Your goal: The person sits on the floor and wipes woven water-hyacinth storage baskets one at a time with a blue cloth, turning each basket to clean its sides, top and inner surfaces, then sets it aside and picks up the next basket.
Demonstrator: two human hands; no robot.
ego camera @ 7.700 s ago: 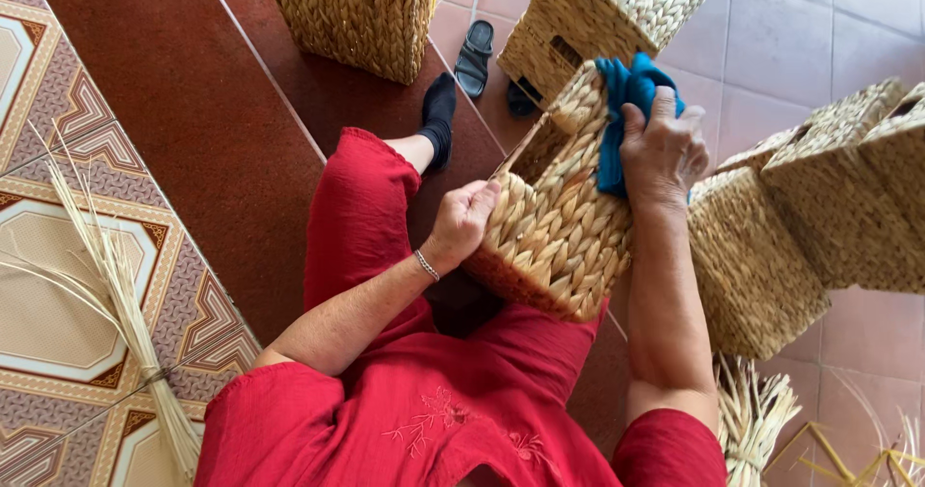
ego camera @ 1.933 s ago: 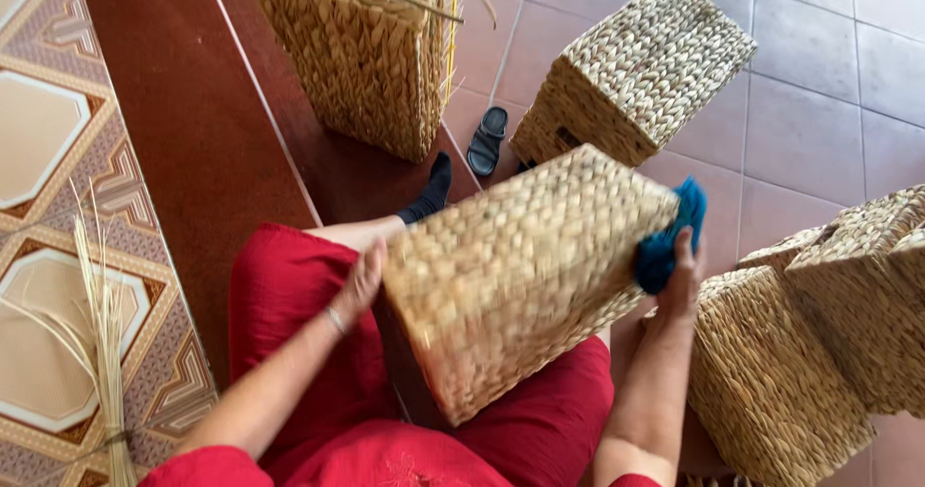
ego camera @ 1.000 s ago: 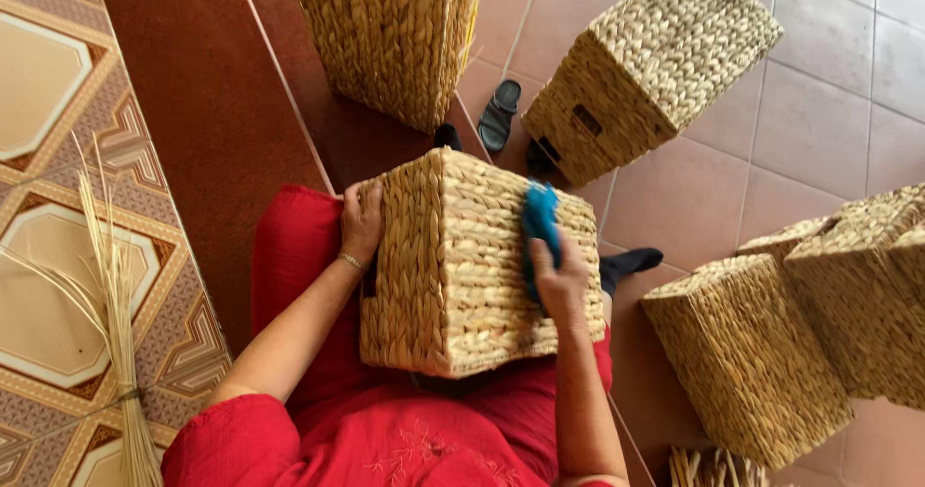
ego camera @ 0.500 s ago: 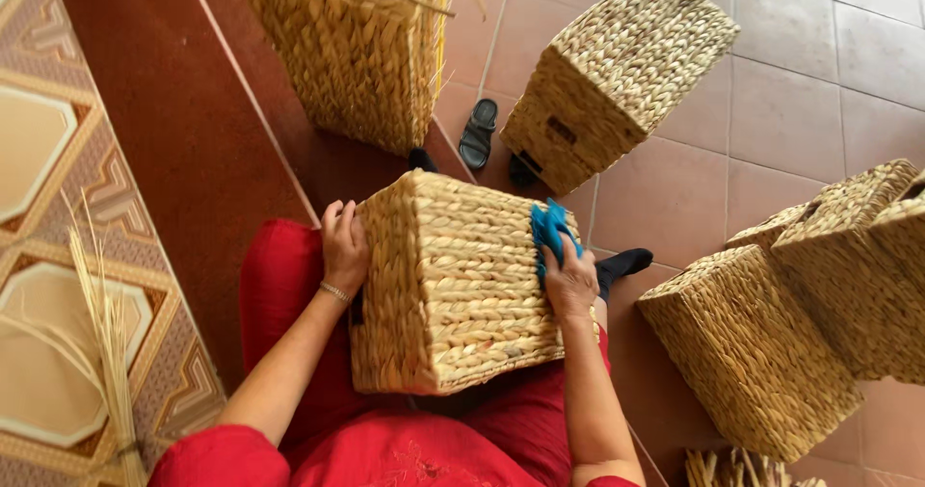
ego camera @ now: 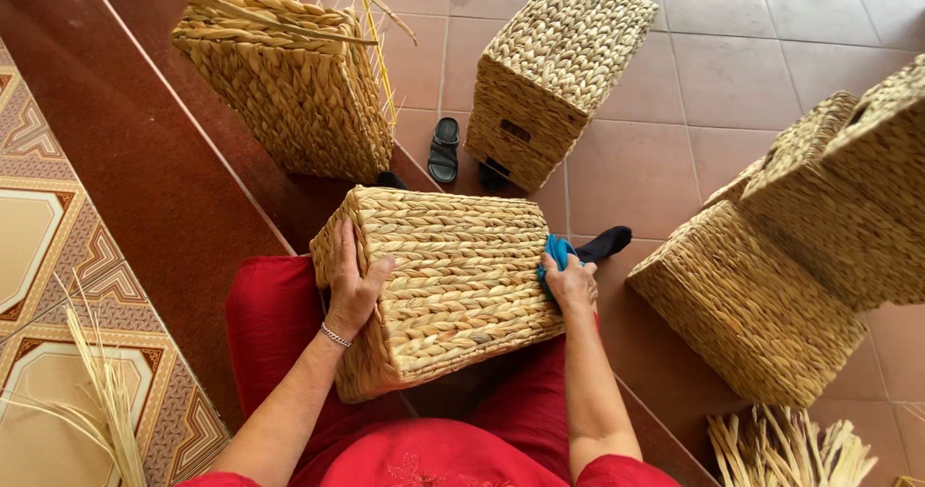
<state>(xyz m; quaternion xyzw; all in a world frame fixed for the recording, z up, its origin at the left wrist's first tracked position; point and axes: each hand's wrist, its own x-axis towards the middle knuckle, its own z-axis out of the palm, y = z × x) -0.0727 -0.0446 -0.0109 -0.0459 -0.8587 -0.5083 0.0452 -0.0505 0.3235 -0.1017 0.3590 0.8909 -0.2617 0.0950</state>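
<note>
Centre of frame, on lap in red clothing (ego camera: 279, 323): woven basket (ego camera: 453, 285), lying on its side, tilted slightly. Left hand (ego camera: 355, 283) flat against basket's left end, fingers (ego camera: 349, 246) spread wide and wrapped over the edge, thumb on the top face; thin bracelet (ego camera: 334, 336) at the wrist. Right hand (ego camera: 572, 283) at basket's right end, fingers curled on a blue cloth (ego camera: 556, 253) pressed against the weave. Just beyond it, black-socked foot (ego camera: 605, 243) on the tiled floor (ego camera: 732, 92). Upper left: unfinished basket (ego camera: 289, 87), loose straw ends sticking up. Upper centre: finished basket (ego camera: 559, 68), a pair of black sandals (ego camera: 444, 149) at its base. Right side: more baskets (ego camera: 800, 256), stacked touching. Lower right: bundle of cut straw (ego camera: 790, 448). Lower left: loose straw strands (ego camera: 96, 400) over patterned tiles (ego camera: 39, 246).
</note>
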